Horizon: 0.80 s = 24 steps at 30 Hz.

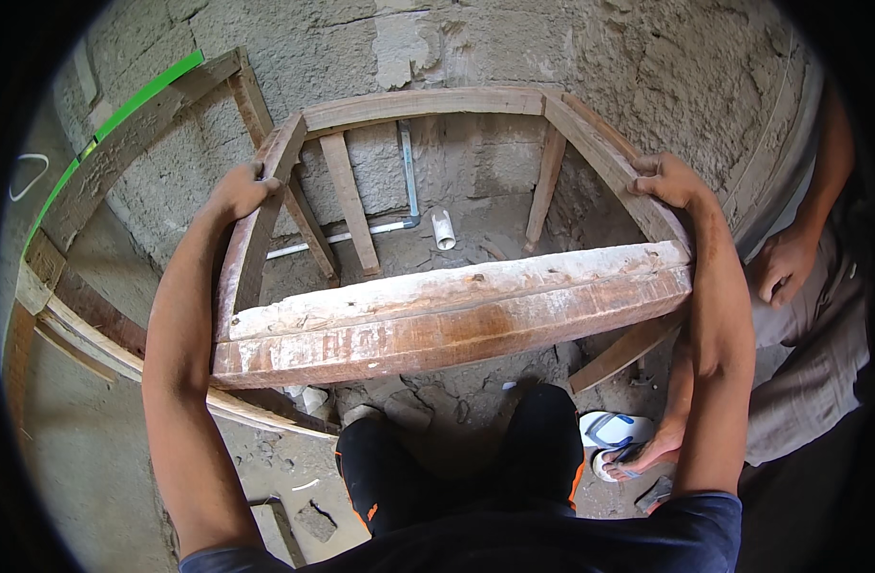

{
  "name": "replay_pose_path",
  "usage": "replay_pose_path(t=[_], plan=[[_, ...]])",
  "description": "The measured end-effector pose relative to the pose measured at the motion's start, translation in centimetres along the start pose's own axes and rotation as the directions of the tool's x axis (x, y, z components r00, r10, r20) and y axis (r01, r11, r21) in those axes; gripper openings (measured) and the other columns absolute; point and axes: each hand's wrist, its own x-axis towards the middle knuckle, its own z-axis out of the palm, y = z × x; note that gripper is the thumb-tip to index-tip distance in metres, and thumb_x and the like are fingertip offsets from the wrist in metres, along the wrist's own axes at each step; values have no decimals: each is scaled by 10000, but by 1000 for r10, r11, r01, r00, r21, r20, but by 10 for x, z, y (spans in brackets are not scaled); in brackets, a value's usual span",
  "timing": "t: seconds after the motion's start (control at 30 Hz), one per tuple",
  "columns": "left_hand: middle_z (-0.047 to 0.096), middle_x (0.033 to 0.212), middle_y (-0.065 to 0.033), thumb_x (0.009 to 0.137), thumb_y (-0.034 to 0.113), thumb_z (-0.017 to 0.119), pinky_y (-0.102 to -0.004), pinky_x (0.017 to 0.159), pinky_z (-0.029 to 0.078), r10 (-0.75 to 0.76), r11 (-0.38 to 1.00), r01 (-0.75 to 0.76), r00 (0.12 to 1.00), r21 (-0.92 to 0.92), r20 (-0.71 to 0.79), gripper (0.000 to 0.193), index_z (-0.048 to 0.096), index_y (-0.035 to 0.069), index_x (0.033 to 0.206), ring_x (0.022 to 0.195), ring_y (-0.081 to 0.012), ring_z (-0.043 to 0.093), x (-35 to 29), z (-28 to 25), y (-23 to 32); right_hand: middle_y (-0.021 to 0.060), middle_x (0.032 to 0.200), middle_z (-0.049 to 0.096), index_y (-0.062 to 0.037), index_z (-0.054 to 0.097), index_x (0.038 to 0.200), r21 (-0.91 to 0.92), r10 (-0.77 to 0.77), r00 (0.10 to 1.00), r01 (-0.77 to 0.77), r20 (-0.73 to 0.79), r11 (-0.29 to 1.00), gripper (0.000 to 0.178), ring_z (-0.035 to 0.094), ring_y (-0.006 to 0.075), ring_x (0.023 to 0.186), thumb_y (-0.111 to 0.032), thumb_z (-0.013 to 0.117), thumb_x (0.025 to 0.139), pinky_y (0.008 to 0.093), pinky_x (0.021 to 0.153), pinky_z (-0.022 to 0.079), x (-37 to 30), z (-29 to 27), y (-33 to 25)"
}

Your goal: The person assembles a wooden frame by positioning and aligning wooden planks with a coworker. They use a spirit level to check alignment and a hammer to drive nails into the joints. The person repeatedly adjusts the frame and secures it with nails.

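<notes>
A wooden frame (423, 102) of four joined beams spans the space before me, with legs slanting down toward the ground. Its near beam (437, 329) is thick, reddish and smeared white along the top. On the left side beam, my left hand (241, 190) is closed, its thumb lying over the upper edge. My right hand (668, 181) grips the opposite side beam in the same way, its fingers partly hidden. Both forearms reach around the outside of the frame.
A second wooden frame (122, 153) with a green strip stands at left. Behind is a rough block wall (495, 48), with a pipe (408, 172) and pipe stub (443, 230) below. Rubble (409, 413) lies near my knees. A co-worker's hand (783, 265) and sandalled foot (638, 456) are at right.
</notes>
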Motion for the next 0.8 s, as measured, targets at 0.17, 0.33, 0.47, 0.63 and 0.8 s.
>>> replay_pose_path(t=[0.17,0.33,0.47,0.63,0.8], plan=[[720,1229,-332,853,436,676,-469,1038,518,9,1000,-9,1000,-1,-12,657,705,-81,1257,1170,-435,705,1,1,-2,130,1008,789,8,774,1215,-30,5,1000,-4,10,1000,571,729,242,907,-295,793,731,367,896,554,-1,-2,-3],[711,1228,-348,864,436,665,-481,1025,522,42,999,-43,999,-16,-32,648,707,-85,1248,1175,-454,697,3,4,-6,167,1059,793,11,762,1237,-74,-30,999,27,-30,997,597,736,256,963,-315,802,739,372,918,550,-1,-1,-1],[702,1239,-356,868,441,659,-477,1033,516,43,999,-44,998,-20,-36,654,703,-97,1238,1186,-457,689,2,4,-6,179,1056,787,13,756,1243,-52,-47,998,45,-37,998,606,732,256,968,-326,813,744,378,912,546,-1,0,0],[701,1240,-355,868,447,664,-473,1036,511,51,999,-51,998,-11,-44,651,707,-105,1211,1186,-454,686,0,4,-3,167,1026,788,6,763,1226,-101,-26,1000,26,5,995,592,734,253,942,-329,821,742,384,906,543,-3,-4,-6],[726,1185,-327,852,427,670,-474,1001,521,68,998,-68,997,8,-45,625,716,-83,1209,1128,-432,707,5,5,-12,159,1001,790,3,777,1187,-91,-9,1000,9,0,996,585,738,251,927,-359,812,730,389,894,549,-6,-4,-15]])
